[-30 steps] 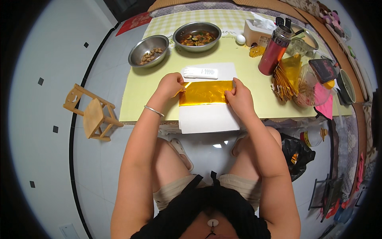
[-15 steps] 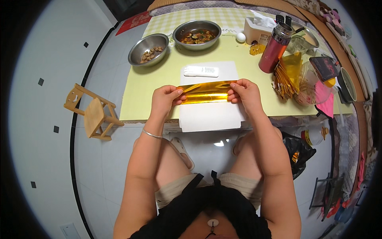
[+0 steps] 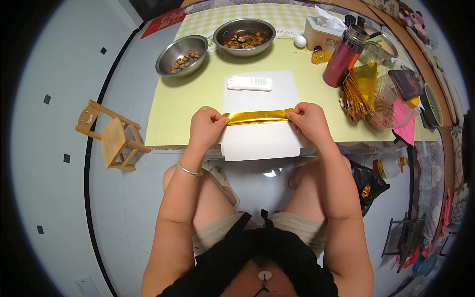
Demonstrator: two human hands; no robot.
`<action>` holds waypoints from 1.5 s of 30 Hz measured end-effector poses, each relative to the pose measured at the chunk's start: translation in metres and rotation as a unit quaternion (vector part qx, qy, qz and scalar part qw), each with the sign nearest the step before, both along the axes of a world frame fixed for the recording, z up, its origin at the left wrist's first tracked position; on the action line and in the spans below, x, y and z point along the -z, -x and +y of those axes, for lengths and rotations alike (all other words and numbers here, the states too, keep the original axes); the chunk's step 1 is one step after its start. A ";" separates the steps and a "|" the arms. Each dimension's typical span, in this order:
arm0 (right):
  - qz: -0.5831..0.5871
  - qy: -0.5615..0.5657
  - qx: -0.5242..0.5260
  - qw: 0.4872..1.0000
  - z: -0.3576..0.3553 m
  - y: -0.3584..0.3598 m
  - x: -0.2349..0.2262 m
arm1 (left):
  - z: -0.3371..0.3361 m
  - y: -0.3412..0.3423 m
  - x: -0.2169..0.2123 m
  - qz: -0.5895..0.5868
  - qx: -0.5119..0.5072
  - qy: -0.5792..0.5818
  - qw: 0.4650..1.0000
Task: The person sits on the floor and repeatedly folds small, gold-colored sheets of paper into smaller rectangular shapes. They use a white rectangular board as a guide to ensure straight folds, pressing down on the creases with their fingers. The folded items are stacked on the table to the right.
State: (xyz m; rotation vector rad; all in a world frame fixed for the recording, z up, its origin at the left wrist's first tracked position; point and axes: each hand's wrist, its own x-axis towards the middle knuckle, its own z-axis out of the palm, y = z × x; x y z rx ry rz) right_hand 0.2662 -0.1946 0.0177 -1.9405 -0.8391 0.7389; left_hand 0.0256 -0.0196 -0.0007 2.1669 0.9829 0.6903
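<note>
A narrow folded strip of shiny gold foil paper (image 3: 258, 117) stretches sideways between my two hands, above a white sheet of paper (image 3: 261, 143) that overhangs the table's front edge. My left hand (image 3: 207, 123) pinches its left end between thumb and fingers. At the right end, my right hand (image 3: 308, 119) pinches it the same way, with some fingertips hidden underneath. Just beyond the strip, a flat white plastic piece (image 3: 250, 83) rests on the paper. A fanned bundle of folded gold foil pieces (image 3: 357, 96) stands farther right on the table.
Two metal bowls, one with nuts (image 3: 174, 47) and one with soupy food (image 3: 245, 52), sit at the back left. A red flask (image 3: 341, 62), a tissue box (image 3: 316, 37), a white egg-like ball (image 3: 300, 41) and a clear container (image 3: 388, 111) occupy the right. A small wooden chair (image 3: 115, 141) stands left.
The gold foil paper has gone from a wider band to a narrower folded strip. Both hands still grip its ends. The view has shifted slightly.
</note>
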 end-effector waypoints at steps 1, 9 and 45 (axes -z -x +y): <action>-0.022 0.014 -0.004 1.000 0.000 0.001 -0.002 | 0.000 0.000 -0.001 0.004 -0.001 -0.008 1.000; -0.259 0.082 -0.014 0.962 0.001 0.014 -0.003 | -0.008 -0.007 -0.005 0.100 0.032 -0.140 0.985; -0.562 -0.004 -0.168 0.810 0.007 0.029 0.017 | -0.059 -0.038 -0.023 0.232 0.157 -0.374 0.884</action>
